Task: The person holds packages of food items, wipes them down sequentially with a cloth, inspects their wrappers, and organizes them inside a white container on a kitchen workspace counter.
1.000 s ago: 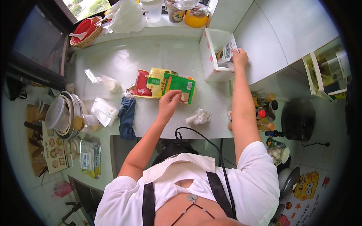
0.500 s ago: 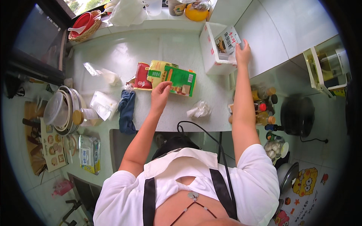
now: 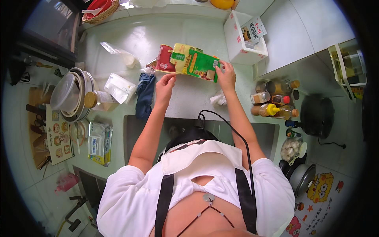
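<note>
Three flat food packets overlap on the pale countertop: a red packet at the left, a yellow packet in the middle and a green packet on the right. My right hand grips the green packet's right edge between thumb and fingers. Just below the red and yellow packets, my left hand is closed with its fingertips together. I cannot make out whether it pinches anything. A dark blue cloth lies left of that hand. Crumpled white tissue rests beside my right wrist.
A white foam box holding a grey packet stands at the back right. Seasoning bottles cluster at the right. Stacked bowls, a jar and a white packet sit left. A black cable hangs across my front.
My right hand has left the grey packet in the foam box and moved down-left to grip the green packet. My left hand has come away from the green packet. The view has shifted.
</note>
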A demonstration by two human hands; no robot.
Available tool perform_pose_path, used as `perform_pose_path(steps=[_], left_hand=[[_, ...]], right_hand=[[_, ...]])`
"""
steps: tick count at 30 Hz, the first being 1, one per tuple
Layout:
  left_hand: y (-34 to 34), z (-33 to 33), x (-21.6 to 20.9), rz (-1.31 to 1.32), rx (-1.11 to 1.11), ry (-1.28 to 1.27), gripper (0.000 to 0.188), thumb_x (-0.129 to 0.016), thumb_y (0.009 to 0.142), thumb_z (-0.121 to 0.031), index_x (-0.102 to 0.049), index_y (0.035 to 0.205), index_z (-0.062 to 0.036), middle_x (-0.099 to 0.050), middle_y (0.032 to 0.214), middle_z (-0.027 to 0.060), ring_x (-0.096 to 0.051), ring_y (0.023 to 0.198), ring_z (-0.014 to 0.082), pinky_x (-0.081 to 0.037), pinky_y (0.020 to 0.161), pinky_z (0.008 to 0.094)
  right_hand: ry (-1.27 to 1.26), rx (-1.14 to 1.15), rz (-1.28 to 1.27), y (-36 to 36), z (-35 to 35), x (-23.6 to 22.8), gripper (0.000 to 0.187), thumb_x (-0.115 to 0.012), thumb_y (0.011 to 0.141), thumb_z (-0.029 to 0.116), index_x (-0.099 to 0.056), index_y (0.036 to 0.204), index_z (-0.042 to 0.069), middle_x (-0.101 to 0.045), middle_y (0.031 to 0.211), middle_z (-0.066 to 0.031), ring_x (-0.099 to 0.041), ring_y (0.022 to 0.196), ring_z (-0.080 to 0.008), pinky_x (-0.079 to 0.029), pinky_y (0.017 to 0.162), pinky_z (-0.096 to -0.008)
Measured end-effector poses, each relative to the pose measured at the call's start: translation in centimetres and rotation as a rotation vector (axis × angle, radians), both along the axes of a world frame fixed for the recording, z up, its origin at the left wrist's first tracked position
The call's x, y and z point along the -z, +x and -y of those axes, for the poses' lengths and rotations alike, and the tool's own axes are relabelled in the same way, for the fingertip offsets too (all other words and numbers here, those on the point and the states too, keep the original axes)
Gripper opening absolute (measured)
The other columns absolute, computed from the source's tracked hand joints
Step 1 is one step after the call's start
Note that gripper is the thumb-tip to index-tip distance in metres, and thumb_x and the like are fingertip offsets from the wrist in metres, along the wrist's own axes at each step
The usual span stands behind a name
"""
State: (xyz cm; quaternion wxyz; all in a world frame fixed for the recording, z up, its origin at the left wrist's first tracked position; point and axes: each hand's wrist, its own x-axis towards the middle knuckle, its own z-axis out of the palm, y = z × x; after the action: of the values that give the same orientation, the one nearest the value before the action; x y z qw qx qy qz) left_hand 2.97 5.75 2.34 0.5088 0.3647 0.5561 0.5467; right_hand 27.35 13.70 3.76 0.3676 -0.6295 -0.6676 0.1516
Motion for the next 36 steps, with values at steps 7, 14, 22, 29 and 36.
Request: perform_pose_path(steps=[7, 14, 22, 29, 36], left_hand=[[-1.1, 0.8, 0.1, 0.007, 0.028, 0.006, 0.02, -0.056, 0.09, -0.015, -0.062, 0.106, -0.0048, -0.063, 0.095, -0.0004, -0.058, 0.088, 0.0071, -0.045, 0.075, 0.0224], [-1.1, 1.4, 0.7, -0.026, 0.093, 0.015, 0.022, -0.056, 0.089, -0.016, -0.062, 0.106, -0.0035, -0.063, 0.094, 0.0003, -0.057, 0.086, 0.0076, -0.045, 0.074, 0.0226], [0.8, -0.7, 1.9, -0.162, 0.186, 0.038, 0.022, -0.058, 0.085, -0.012, -0.062, 0.101, 0.0017, -0.064, 0.087, 0.0031, -0.057, 0.078, 0.008, -0.045, 0.068, 0.0217], [2.2, -2.5, 2.9, 0.141, 0.2, -0.324, 0.039, -0.06, 0.087, -0.019, -0.05, 0.121, -0.0033, -0.057, 0.105, 0.0047, -0.057, 0.092, 0.0161, -0.05, 0.078, 0.031], [2.6, -1.9, 3.4, 0.456, 0.116, -0.366, 0.029, -0.064, 0.085, -0.015, -0.055, 0.111, -0.0055, -0.06, 0.101, 0.0041, -0.06, 0.089, 0.0164, -0.052, 0.075, 0.0322]], right_hand=[[-0.511, 0.176, 0.001, 0.6, -1.8, 3.7, 0.079, -0.075, 0.07, 0.034, -0.035, 0.134, 0.01, -0.061, 0.111, -0.0133, -0.058, 0.104, -0.0288, -0.047, 0.086, -0.0394], [-0.521, 0.225, 0.032, 1.1, -0.3, 3.3, 0.072, -0.077, 0.067, 0.03, -0.045, 0.128, 0.01, -0.065, 0.102, -0.0108, -0.061, 0.098, -0.0267, -0.048, 0.084, -0.0391], [-0.002, 0.217, 0.136, 1.5, 0.5, 5.7, 0.052, -0.076, 0.065, 0.015, -0.058, 0.113, 0.007, -0.064, 0.096, -0.0145, -0.062, 0.087, -0.03, -0.05, 0.08, -0.0356], [-0.501, 0.183, -0.654, 1.5, 1.8, 3.0, 0.032, -0.067, 0.074, 0.003, -0.054, 0.103, 0.002, -0.062, 0.095, -0.0091, -0.062, 0.081, -0.0169, -0.055, 0.068, -0.0311], [-0.752, 0.029, -1.134, 0.5, 6.1, 3.2, 0.038, -0.064, 0.079, 0.004, -0.046, 0.112, 0.007, -0.061, 0.099, -0.0032, -0.061, 0.085, -0.0132, -0.053, 0.069, -0.0257]])
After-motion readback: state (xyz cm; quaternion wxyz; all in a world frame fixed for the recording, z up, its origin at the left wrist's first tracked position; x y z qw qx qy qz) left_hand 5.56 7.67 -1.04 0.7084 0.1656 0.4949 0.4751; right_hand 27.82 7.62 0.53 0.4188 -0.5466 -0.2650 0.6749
